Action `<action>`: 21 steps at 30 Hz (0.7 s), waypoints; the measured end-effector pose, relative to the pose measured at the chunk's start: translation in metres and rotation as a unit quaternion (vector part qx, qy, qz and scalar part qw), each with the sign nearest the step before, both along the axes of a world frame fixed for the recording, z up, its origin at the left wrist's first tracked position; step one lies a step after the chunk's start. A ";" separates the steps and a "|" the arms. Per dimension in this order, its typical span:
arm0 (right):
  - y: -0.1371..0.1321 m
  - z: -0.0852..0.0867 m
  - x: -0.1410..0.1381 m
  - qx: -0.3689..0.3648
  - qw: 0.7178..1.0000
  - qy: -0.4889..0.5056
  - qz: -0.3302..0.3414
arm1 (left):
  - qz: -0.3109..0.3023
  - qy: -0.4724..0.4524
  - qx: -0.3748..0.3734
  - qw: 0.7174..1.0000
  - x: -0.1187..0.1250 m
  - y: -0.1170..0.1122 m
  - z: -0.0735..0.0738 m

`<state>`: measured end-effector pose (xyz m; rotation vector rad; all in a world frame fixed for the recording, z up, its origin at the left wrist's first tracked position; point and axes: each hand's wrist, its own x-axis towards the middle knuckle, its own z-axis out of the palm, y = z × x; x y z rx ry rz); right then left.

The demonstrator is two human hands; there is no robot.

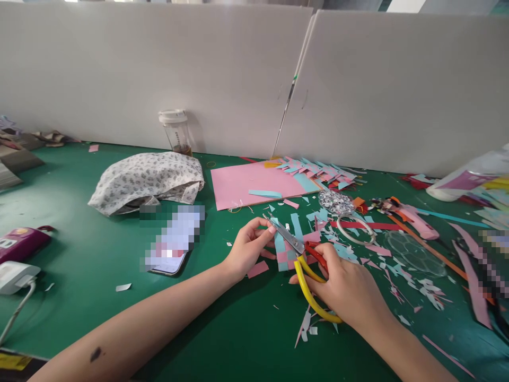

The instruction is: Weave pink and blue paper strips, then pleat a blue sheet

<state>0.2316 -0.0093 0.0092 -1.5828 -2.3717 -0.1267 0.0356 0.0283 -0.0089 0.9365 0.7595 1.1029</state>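
My right hand is wrapped around the handles of a pair of scissors, one handle yellow and the other red. The metal blades point up and left, reaching the fingertips of my left hand. There my left thumb and fingers pinch the edge of a small woven piece of pink and light-blue paper strips. It lies partly behind the blades, so where exactly they touch it is hard to make out. Under my left fingers a pink paper scrap rests on the green table.
Paper scraps litter the right side, with a pink glue gun, a white ring and a bottle. Pink card lies behind my hands. Leftward are a phone, patterned cloth and a cup.
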 end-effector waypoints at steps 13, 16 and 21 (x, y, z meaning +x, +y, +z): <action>-0.004 0.001 -0.001 -0.023 0.999 0.035 -0.010 | -0.026 0.015 0.024 0.999 -0.002 0.000 -0.006; -0.003 0.005 -0.001 -0.038 0.999 0.024 -0.022 | -0.031 0.019 0.024 0.999 0.000 0.000 -0.006; -0.004 0.008 0.001 -0.049 0.998 0.021 -0.027 | -0.032 0.024 0.022 0.999 0.001 -0.002 -0.003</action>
